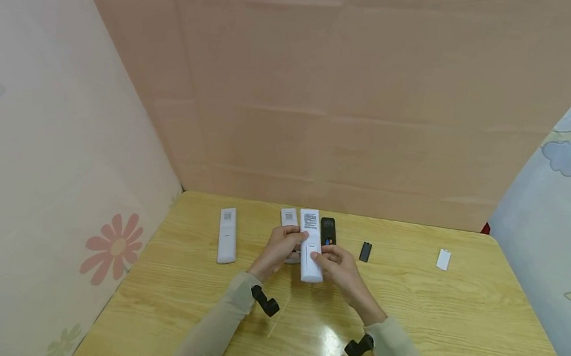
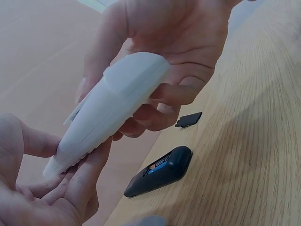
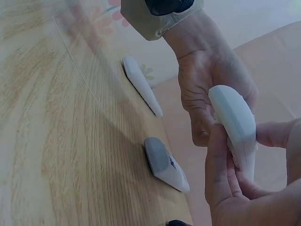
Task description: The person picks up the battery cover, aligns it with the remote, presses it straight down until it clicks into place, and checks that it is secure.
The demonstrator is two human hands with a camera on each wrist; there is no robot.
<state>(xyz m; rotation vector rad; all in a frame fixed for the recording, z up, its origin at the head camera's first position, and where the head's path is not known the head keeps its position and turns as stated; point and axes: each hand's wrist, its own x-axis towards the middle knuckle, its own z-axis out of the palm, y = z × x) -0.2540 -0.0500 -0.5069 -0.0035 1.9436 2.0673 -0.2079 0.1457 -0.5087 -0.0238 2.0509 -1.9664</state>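
Observation:
A white remote control point(image 1: 310, 222) is held above the table with its labelled back facing up. My left hand point(image 1: 280, 248) grips its far part from the left, thumb on top and fingers beneath. From the right, my right hand point(image 1: 342, 271) holds the near part, its thumb on the battery cover. In the left wrist view, a thin edge of that battery cover point(image 2: 75, 113) stands up from the remote's back. Behind my left hand lies a second white remote point(image 1: 289, 216), partly hidden. Beside it is a black remote point(image 1: 329, 227), its battery compartment uncovered, showing blue and orange inside.
Another white remote point(image 1: 227, 239) lies face down at the left of the wooden table point(image 1: 449, 320). Right of the black remote lie a small black battery cover point(image 1: 365, 252) and, farther over, a white battery cover point(image 1: 443, 259). Papered walls bound the table's back and sides.

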